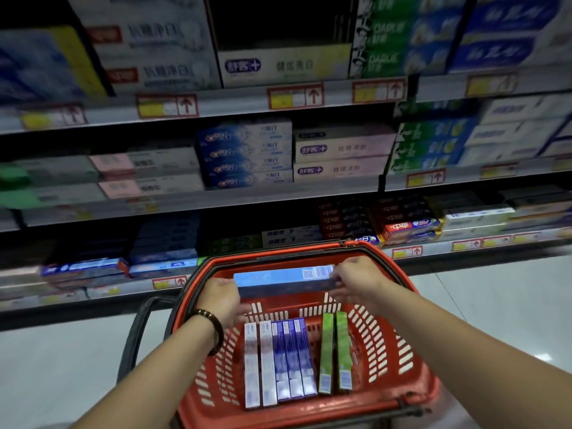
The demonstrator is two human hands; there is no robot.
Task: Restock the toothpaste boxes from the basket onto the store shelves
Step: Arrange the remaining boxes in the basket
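store shelves (235,198) stacked with rows of toothpaste cartons fill the far side above a pale floor (501,305), and just in front of them sits a red basket (411,363) with a dark handle (136,332) folded out to its left. standing in a row along the basket's bottom are two white boxes (260,363), three blue-and-white boxes (294,357) and two green boxes (334,351). a long blue toothpaste box (284,280) lies crosswise above the basket's far end, the left hand (221,300), with a beaded bracelet (213,328) at its wrist, gripping one end while the right hand (356,278) pinches the other.
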